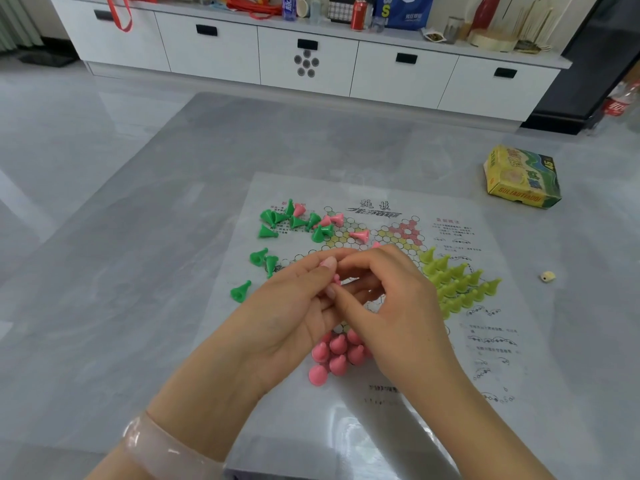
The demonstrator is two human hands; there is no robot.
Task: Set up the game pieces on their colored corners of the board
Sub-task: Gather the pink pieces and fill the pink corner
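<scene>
Both hands meet above the middle of the board [398, 403]: the left hand [294, 317] pinches a small pink piece [336, 279] at its fingertips, and the right hand [388, 306] curls its fingers in against it. Under the wrists upright pink pieces [334, 356] fill the near corner, yellow-green pieces [457, 282] stand packed at the right, and green pieces [277, 223] lie tipped with a few pink ones at the far left.

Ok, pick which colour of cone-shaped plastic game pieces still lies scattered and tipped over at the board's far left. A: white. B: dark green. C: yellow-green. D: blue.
B: the dark green cone-shaped plastic pieces lie tipped in a loose heap, while the yellow-green cone pieces stand packed in rows at the right.
</scene>
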